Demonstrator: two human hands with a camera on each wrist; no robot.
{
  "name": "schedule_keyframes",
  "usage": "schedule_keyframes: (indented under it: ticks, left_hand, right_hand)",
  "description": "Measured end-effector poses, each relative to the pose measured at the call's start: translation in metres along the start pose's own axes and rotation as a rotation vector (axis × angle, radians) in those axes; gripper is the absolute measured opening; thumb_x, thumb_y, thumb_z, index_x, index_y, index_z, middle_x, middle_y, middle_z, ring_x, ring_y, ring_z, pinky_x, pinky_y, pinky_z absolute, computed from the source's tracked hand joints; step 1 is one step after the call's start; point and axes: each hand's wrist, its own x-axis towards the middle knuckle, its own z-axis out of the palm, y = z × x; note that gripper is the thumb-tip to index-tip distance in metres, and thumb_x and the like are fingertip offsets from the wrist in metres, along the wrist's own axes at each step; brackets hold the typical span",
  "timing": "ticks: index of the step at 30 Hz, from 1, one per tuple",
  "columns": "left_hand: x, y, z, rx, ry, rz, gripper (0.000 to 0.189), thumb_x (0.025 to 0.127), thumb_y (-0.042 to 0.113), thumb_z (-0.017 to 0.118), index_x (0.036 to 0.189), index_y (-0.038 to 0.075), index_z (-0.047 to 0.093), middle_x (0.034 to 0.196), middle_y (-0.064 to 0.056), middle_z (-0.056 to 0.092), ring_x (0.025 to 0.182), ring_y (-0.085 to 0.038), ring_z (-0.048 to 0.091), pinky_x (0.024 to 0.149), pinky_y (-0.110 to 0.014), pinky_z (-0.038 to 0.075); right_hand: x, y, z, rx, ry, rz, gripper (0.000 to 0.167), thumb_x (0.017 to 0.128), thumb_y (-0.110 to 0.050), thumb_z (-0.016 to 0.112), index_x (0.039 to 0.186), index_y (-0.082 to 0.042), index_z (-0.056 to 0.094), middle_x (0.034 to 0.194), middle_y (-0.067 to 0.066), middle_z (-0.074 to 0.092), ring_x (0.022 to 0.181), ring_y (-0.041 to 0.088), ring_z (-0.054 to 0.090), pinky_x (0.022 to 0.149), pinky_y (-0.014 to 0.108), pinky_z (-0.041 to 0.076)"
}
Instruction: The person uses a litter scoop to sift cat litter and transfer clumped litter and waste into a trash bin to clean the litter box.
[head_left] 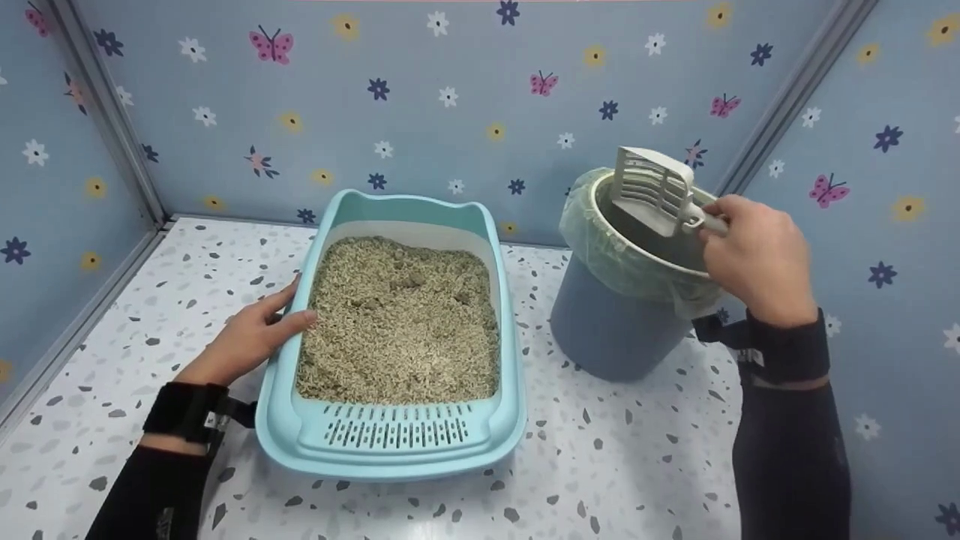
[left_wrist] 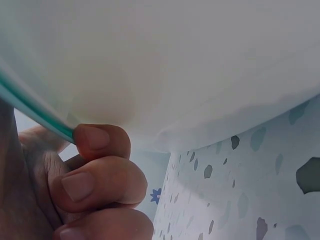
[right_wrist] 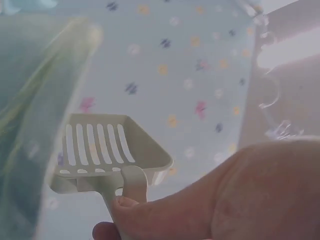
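Observation:
A pale blue litter box (head_left: 390, 461) filled with grainy tan litter (head_left: 405, 330) stands on the table. My left hand (head_left: 259, 334) grips its left rim, thumb over the top; in the left wrist view the fingers (left_wrist: 100, 187) curl beneath the edge. With my right hand (head_left: 757, 251) I hold a light grey slotted litter scoop (head_left: 652, 191) by its handle, tilted over the mouth of a trash bin (head_left: 615, 322). The right wrist view shows the scoop (right_wrist: 107, 145) from below, thumb along the handle; no litter shows through the slots.
A translucent bag (head_left: 600, 244) lines the bin and folds over its rim. The speckled white table (head_left: 600, 450) carries both containers. Flowered blue panels (head_left: 420, 112) close off the back and both sides, joined by grey metal strips. Small darker clumps (head_left: 411, 280) lie in the litter.

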Motion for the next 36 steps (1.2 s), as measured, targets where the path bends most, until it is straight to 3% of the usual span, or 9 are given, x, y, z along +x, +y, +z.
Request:
schedule_keyframes:
  ticks: [4,8,13,18,21,26,31,36]
  left_hand:
    - [-0.001,-0.001,-0.002,-0.007,-0.002,-0.008,0.084,0.113,0.055,0.062,0.179,0.027,0.019,0.149,-0.035,0.062,0.118,-0.040,0.073,0.088,-0.033,0.063]
    - [-0.002,-0.001,-0.003,-0.006,0.004,-0.013,0.084,0.113,0.055,0.062,0.179,0.026,0.019,0.147,-0.035,0.063,0.116,-0.039,0.074,0.087,-0.033,0.063]
    - [-0.003,0.001,-0.002,-0.011,0.006,-0.014,0.086,0.112,0.055,0.063,0.179,0.022,0.020,0.146,-0.034,0.064,0.114,-0.038,0.074,0.087,-0.033,0.063]
    - [-0.002,0.001,-0.001,-0.022,-0.004,-0.017,0.086,0.112,0.056,0.063,0.179,0.026,0.019,0.147,-0.034,0.063,0.118,-0.039,0.073,0.088,-0.034,0.063]
    - [-0.001,0.000,-0.001,-0.032,-0.008,-0.016,0.085,0.112,0.056,0.063,0.179,0.028,0.019,0.147,-0.034,0.064,0.118,-0.039,0.074,0.088,-0.033,0.063]
    - [0.000,0.001,0.000,-0.027,-0.004,-0.012,0.085,0.112,0.056,0.063,0.179,0.027,0.019,0.149,-0.035,0.062,0.120,-0.039,0.074,0.089,-0.032,0.062]
    - [0.001,0.004,0.000,-0.038,0.003,-0.004,0.085,0.111,0.056,0.065,0.179,0.028,0.021,0.147,-0.033,0.064,0.119,-0.039,0.073,0.089,-0.033,0.063]
    - [-0.001,0.003,0.000,-0.044,0.007,-0.004,0.084,0.112,0.055,0.065,0.179,0.029,0.021,0.146,-0.033,0.064,0.117,-0.038,0.074,0.088,-0.033,0.063]
  right_hand:
    - [-0.016,-0.038,0.001,0.027,0.058,-0.098,0.026,0.105,-0.009,0.068,0.126,0.000,0.079,0.111,0.024,0.078,0.087,0.041,0.065,0.072,0.055,0.050]
    - [-0.023,-0.080,0.018,0.036,0.041,-0.230,0.021,0.103,-0.009,0.074,0.122,-0.001,0.081,0.111,0.019,0.080,0.091,0.039,0.071,0.080,0.059,0.058]
    - [-0.021,-0.125,0.061,-0.016,-0.056,-0.345,0.015,0.104,-0.014,0.075,0.117,-0.007,0.081,0.100,0.010,0.078,0.086,0.032,0.072,0.076,0.053,0.060]
    - [-0.008,-0.158,0.121,-0.137,-0.094,-0.460,0.015,0.095,0.001,0.071,0.104,-0.006,0.080,0.089,0.010,0.073,0.078,0.032,0.068,0.070,0.049,0.059]
    - [0.004,-0.173,0.158,-0.221,-0.080,-0.508,0.017,0.089,0.006,0.070,0.097,-0.006,0.078,0.089,0.012,0.073,0.081,0.034,0.069,0.074,0.050,0.059]
    - [0.025,-0.186,0.202,-0.337,-0.084,-0.553,0.013,0.103,0.000,0.067,0.100,-0.004,0.080,0.097,0.016,0.075,0.091,0.035,0.071,0.086,0.048,0.059]
    - [0.041,-0.195,0.223,-0.403,-0.102,-0.572,0.022,0.111,-0.004,0.060,0.100,-0.003,0.079,0.100,0.016,0.073,0.098,0.035,0.070,0.092,0.048,0.058]
    - [0.052,-0.206,0.236,-0.438,-0.153,-0.600,0.033,0.114,-0.003,0.053,0.088,-0.005,0.072,0.100,0.016,0.074,0.100,0.036,0.071,0.097,0.049,0.059]
